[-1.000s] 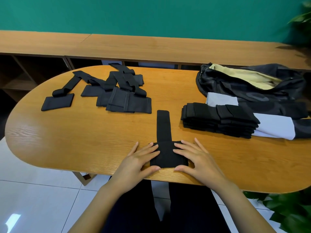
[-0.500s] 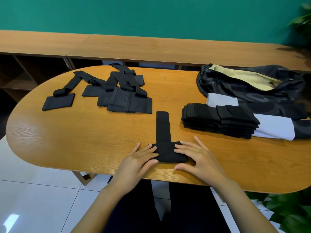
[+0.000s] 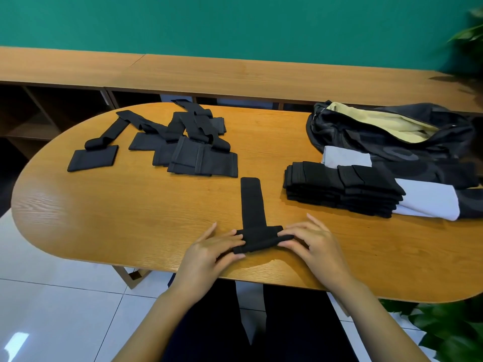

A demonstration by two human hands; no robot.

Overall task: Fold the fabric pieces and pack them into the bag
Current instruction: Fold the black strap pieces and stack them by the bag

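A black T-shaped fabric piece (image 3: pixel 251 205) lies near the front edge of the wooden table (image 3: pixel 130 218), its strap pointing away from me. My left hand (image 3: pixel 209 250) and my right hand (image 3: pixel 311 241) pinch the two ends of its wide part, which is folded up into a narrow roll. A heap of unfolded black pieces (image 3: pixel 183 147) sits at the back left. A stack of folded black pieces (image 3: pixel 339 189) rests at the right. Behind it lies the dark bag (image 3: pixel 379 137), open, showing a yellow lining.
A white and grey cloth (image 3: pixel 428 202) lies under the stack's right side. A long wooden bench (image 3: pixel 235 74) runs behind the table against a green wall. Plant leaves (image 3: pixel 449 333) show at the bottom right.
The wide part of the piece lay flat under both hands; its near edge has been lifted and folded away from me into a narrow band. Both hands shifted slightly forward.
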